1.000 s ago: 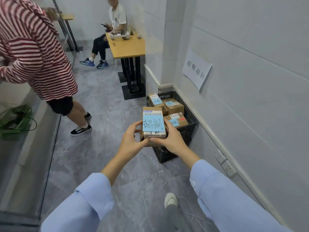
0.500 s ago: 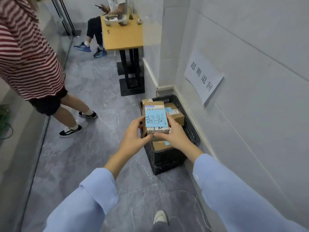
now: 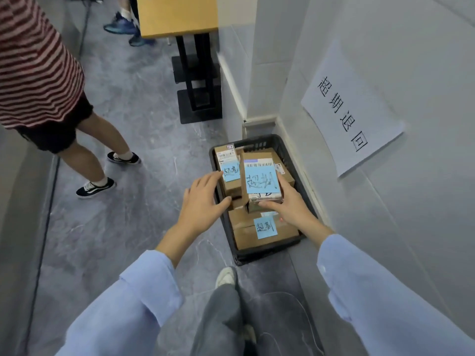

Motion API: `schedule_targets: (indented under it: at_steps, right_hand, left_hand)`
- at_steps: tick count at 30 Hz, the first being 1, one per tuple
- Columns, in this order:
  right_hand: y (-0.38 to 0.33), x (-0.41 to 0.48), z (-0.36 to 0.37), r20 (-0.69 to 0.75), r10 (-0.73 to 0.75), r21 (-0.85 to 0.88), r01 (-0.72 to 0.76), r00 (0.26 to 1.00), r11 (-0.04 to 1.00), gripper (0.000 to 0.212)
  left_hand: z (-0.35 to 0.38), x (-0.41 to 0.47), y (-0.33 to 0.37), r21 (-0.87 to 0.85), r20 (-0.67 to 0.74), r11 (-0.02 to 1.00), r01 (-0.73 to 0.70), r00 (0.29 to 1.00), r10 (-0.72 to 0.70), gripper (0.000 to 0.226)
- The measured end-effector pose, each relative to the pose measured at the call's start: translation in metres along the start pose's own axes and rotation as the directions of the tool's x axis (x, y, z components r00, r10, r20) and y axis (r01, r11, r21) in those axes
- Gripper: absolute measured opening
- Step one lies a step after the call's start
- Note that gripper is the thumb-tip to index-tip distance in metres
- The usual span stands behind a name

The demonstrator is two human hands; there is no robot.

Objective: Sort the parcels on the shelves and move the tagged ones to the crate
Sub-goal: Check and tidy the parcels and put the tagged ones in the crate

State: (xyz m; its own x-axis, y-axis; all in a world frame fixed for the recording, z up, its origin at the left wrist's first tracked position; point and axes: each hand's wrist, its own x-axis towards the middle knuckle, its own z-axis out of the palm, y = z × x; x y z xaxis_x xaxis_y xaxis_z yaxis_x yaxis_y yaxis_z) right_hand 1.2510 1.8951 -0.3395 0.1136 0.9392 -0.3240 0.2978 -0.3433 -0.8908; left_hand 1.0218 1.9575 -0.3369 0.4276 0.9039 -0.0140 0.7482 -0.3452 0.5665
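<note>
A black plastic crate [image 3: 262,143] stands on the floor against the right wall and holds several cardboard parcels. My right hand [image 3: 290,204] grips a small cardboard parcel [image 3: 260,180] with a blue handwritten tag, held over the crate's middle. My left hand [image 3: 203,201] hovers with fingers spread at the crate's left rim, off the parcel. A parcel with a blue tag [image 3: 228,173] lies at the crate's back left. Another tagged parcel [image 3: 264,231] lies at the near end.
A person in a red striped shirt [image 3: 36,62] stands at the left, feet on the grey floor. A wooden table on a black stand [image 3: 195,80] is behind the crate. A paper sign [image 3: 347,111] hangs on the right wall. My own foot [image 3: 226,276] is beside the crate.
I have stepped closer and the parcel has come down over the crate. My left hand has let go of it and spread open; my right hand alone holds it.
</note>
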Motion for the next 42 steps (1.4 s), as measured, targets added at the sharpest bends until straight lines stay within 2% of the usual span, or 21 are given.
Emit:
schedule_targets:
  at_steps: [3,9,13,19,31,38,42]
  right_hand:
    - [0.011,0.050,-0.013,-0.009,0.047,-0.008,-0.047,0.999,0.999,0.087]
    - [0.042,0.150,-0.026,-0.041,0.099,-0.095,-0.102,0.994,0.990,0.076]
    - [0.068,0.204,-0.021,-0.016,0.112,-0.128,-0.113,0.994,0.985,0.088]
    - [0.111,0.259,-0.003,0.060,0.186,-0.124,-0.177,0.981,0.976,0.090]
    - [0.154,0.301,0.018,0.047,0.268,-0.175,-0.256,0.962,0.951,0.087]
    - [0.143,0.299,0.022,-0.029,0.276,-0.276,-0.273,0.961,0.922,0.089]
    - [0.118,0.279,0.012,-0.087,0.250,-0.382,-0.264,0.964,0.886,0.077]
  left_hand:
    - [0.004,0.043,-0.023,0.044,-0.012,0.999,0.025,1.000,-0.024,0.061]
    - [0.020,0.109,-0.072,0.040,0.040,0.989,0.140,0.989,-0.141,0.060]
    - [0.033,0.142,-0.101,0.077,0.071,0.982,0.173,0.981,-0.179,0.060]
    - [0.053,0.177,-0.134,0.081,0.095,0.979,0.188,0.976,-0.195,0.060]
    - [0.071,0.188,-0.163,0.063,0.143,0.972,0.228,0.961,-0.235,0.059]
    - [0.064,0.181,-0.158,0.157,0.118,0.969,0.193,0.970,-0.212,0.062]
    - [0.051,0.170,-0.142,0.240,0.091,0.959,0.147,0.981,-0.173,0.064]
